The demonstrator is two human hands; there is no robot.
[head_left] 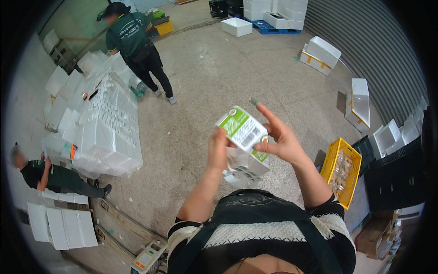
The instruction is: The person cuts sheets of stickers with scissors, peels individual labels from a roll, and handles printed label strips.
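Note:
In front of my apron, both hands hold a bundle of white and green printed labels (242,128) with a barcode on the top one. Below it hangs a looser, blurred part of the bundle, and I cannot make out how it is folded. My left hand (218,150) grips the left edge with its fingers curled behind. On the right side, my right hand (284,142) presses its thumb on the label's corner while the index finger stretches away. A small grey-green piece (253,101) shows at that fingertip; whether the finger touches it is unclear.
A yellow crate (342,171) of bagged goods stands at the right, beside black crates (394,176). To the left is a plastic-wrapped white stack (112,148), with two co-workers (132,39) near it. Foam boxes (237,27) stand farther off. A pallet jack (148,255) sits at lower left.

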